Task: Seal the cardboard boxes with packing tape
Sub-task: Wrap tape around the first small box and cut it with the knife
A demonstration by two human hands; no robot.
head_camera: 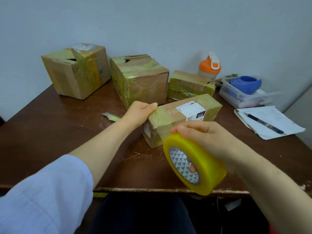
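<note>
Two hands work mid-frame: the left hand (141, 112) grips the long brown cardboard box's (182, 118) near-left end, the right hand (205, 137) grasps a yellow packing-tape roll (194, 164) at lower right.

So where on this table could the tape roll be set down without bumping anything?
The widest bare patch of table is front left, below the box cutter and left of the left hand. A narrower strip lies front right, between the long box and the notebook. The back is crowded with boxes, a bottle and a plastic tub.
</note>
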